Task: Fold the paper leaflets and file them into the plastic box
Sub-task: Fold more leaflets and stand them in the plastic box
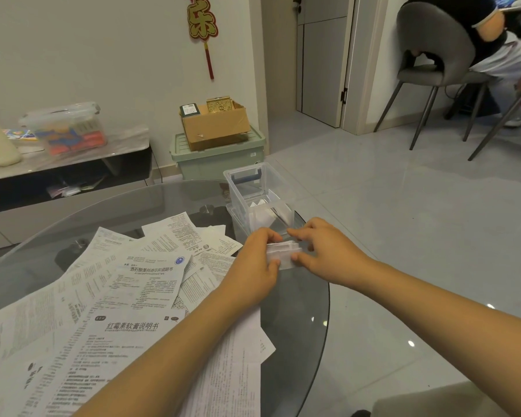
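Note:
A small folded white leaflet (284,253) is held between both hands just in front of the clear plastic box (254,188). My left hand (257,267) grips its left side with curled fingers. My right hand (325,252) pinches its right side between thumb and fingers. The box stands on the round glass table (298,311) and holds several folded white leaflets (262,215). A spread of unfolded printed leaflets (127,296) covers the table to the left, partly under my left forearm.
The table's edge curves close on the right, with tiled floor beyond. A green bin with a cardboard box (215,124) stands behind the table. A low cabinet (63,170) carries a plastic container at left. A person sits on a grey chair (436,55) at far right.

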